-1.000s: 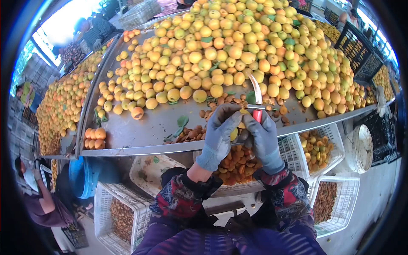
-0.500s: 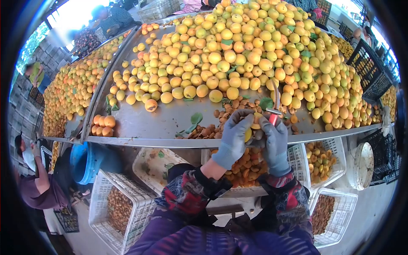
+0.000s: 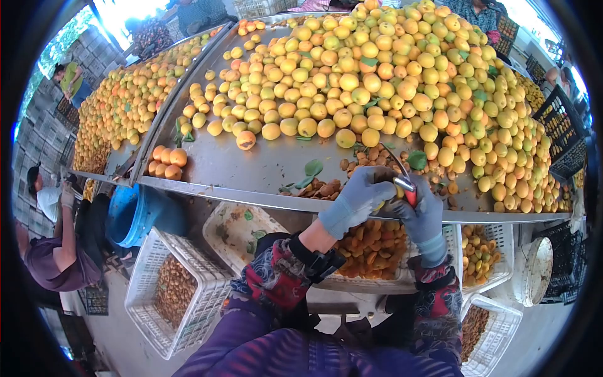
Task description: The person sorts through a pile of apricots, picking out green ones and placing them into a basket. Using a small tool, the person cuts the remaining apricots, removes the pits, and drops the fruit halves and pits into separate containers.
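My left hand [image 3: 359, 196], in a grey-blue glove, is closed on an apricot [image 3: 379, 205] that is mostly hidden by the fingers. Close against it, my right hand [image 3: 419, 212], gloved alike, grips a red-handled knife [image 3: 411, 196]. Its thin curved blade points up and away from me. Both hands are above the front rim of the metal table [image 3: 264, 200]. Beyond them lie a heap of brown apricot stones [image 3: 326, 188] and a large pile of whole apricots [image 3: 377, 88].
Under the rim stands a crate of apricot halves [image 3: 374, 251], with another crate [image 3: 502, 251] to its right. White crates of stones [image 3: 179, 295] stand at both sides. A blue bucket [image 3: 129, 217] and a seated person [image 3: 59, 257] are at left.
The view has shifted, so the table sits further right and lower. My hands have drawn closer together around the apricot, and the knife has tilted to the left.
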